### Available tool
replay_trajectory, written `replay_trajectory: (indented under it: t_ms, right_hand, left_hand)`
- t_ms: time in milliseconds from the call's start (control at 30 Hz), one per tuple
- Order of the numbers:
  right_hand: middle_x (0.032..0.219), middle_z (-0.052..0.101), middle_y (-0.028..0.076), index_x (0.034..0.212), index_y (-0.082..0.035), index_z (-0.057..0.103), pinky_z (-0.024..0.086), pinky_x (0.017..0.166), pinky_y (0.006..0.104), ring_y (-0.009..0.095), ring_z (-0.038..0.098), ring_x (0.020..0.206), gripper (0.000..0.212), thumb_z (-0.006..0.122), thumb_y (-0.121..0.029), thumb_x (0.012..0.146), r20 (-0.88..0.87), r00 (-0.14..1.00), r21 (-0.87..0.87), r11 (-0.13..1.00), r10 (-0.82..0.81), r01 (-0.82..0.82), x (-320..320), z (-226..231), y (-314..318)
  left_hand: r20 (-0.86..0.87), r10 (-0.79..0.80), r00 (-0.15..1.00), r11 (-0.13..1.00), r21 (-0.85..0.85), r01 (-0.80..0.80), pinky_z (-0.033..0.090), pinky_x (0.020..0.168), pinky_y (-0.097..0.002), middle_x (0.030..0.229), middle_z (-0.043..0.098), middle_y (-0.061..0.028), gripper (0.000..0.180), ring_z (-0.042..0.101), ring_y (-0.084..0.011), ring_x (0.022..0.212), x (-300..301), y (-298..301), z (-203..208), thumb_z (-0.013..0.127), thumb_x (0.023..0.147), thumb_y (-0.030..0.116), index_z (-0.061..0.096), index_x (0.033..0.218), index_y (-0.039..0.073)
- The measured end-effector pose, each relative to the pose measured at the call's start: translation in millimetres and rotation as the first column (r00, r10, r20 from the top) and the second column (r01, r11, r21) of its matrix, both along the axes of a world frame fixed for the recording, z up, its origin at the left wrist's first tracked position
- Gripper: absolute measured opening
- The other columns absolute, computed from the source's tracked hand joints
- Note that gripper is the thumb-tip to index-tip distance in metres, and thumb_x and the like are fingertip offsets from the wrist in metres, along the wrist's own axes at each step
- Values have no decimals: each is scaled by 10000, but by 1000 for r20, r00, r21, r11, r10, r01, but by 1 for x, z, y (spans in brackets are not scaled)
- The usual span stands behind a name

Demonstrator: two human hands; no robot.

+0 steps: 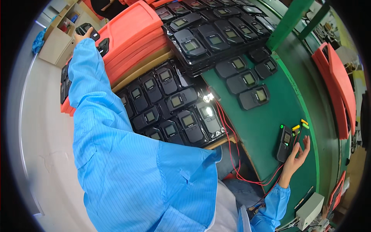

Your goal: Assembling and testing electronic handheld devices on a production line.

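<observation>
At the upper left, my left hand (81, 37) grips a black handheld device (85, 29) over the edge of a stack of red foam sheets (131, 25). Another black device (103, 46) lies on the foam beside that wrist. On the green bench my right hand (296, 161) is open, its fingers apart, close to a black handheld meter (285, 144) with a small display and lit green spots. Small yellow and green battery-like cylinders (300, 125) lie just beyond its fingertips. Red wires (247, 179) run past this hand's wrist.
Black trays hold rows of devices (189, 120) in front of me and more devices (214, 40) farther back. Several loose ones (247, 80) lie on the green bench (266, 112). A bright lamp (208, 98) sits at the tray's corner. A grey box (310, 210) and a green post (290, 23) stand right.
</observation>
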State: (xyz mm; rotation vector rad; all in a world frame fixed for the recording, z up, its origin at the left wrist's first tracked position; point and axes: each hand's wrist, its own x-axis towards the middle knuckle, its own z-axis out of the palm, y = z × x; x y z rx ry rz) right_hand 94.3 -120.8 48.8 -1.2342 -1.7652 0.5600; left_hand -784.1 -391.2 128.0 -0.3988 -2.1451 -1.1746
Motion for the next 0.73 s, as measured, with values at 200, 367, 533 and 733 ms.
replay_trajectory:
  t_ms: [200, 367, 533, 733]
  right_hand:
    - [1329, 527, 129, 1323, 2, 484, 420, 970, 352, 220, 513, 1189, 372, 526, -138, 981, -10, 995, 38, 994, -99, 99, 11, -6, 4]
    - [1309, 542, 119, 1287, 6, 513, 417, 978, 350, 214, 524, 1167, 339, 526, -145, 983, -41, 987, 16, 988, -155, 156, 14, -11, 8]
    - [1298, 547, 111, 1266, 3, 531, 420, 978, 343, 208, 525, 1164, 319, 526, -145, 984, -11, 989, 12, 989, -145, 145, 16, -12, 9]
    - [1303, 543, 111, 1268, -7, 535, 416, 985, 329, 205, 522, 1165, 317, 528, -144, 983, -26, 990, -21, 990, -142, 141, 19, -12, 7]
  left_hand:
    - [266, 37, 963, 977, -211, 20, 456, 958, -417, 1202, 579, -298, 875, 599, -368, 1097, -21, 8, -58, 783, 680, 510, 504, 1240, -101]
    - [42, 102, 994, 913, -401, -77, 378, 1043, -425, 1302, 529, -274, 883, 514, -378, 1219, -45, -1, -62, 650, 760, 609, 466, 1334, -37]
    - [-41, 148, 988, 728, -671, -137, 306, 1098, -420, 1395, 466, -230, 896, 410, -362, 1320, -15, 31, -61, 511, 789, 711, 455, 1383, 42]
    - [447, 196, 873, 592, -763, 257, 219, 1142, -479, 1489, 356, -198, 849, 310, -352, 1397, -2, 29, -32, 385, 855, 709, 261, 1508, 180]
